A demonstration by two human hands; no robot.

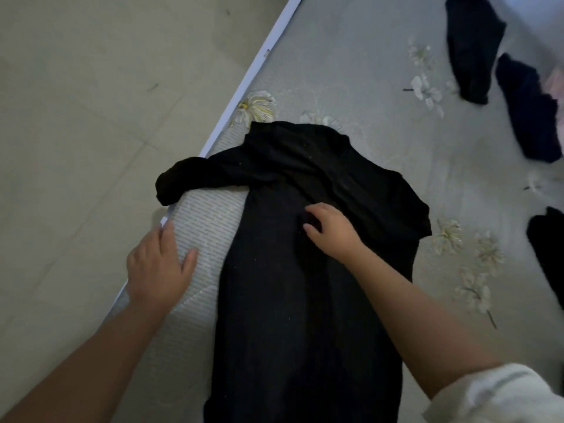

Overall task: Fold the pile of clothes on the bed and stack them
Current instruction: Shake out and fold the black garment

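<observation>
Black top [305,270]: lies flat along the bed, from the middle of the view down to 6 o'clock, neck end towards 12 o'clock.
Sleeve [189,181]: stretches out towards 9 o'clock, its cuff hanging past the bed's edge over the floor.
Right hand [332,230]: rests on the chest of the black top, fingers curled and pinching a small fold of the cloth.
Left hand [158,267]: at 8 o'clock, spread wide and flat, palm down on the bare edge of the bed, just beside the top and holding nothing.
Bed [366,71]: grey cover with pale printed flowers, its white edge running from 12 o'clock down to 8 o'clock.
Floor [76,117]: pale tiles, filling the 9 to 11 o'clock side.
Other clothes: a dark piece [473,47] at 1 o'clock, a navy piece [531,117] at 2 o'clock with something pink [557,83] beside it, another black piece [549,248] at 3 o'clock, all well apart from the top.
White cuff [494,395]: on the right forearm, at 5 o'clock.
</observation>
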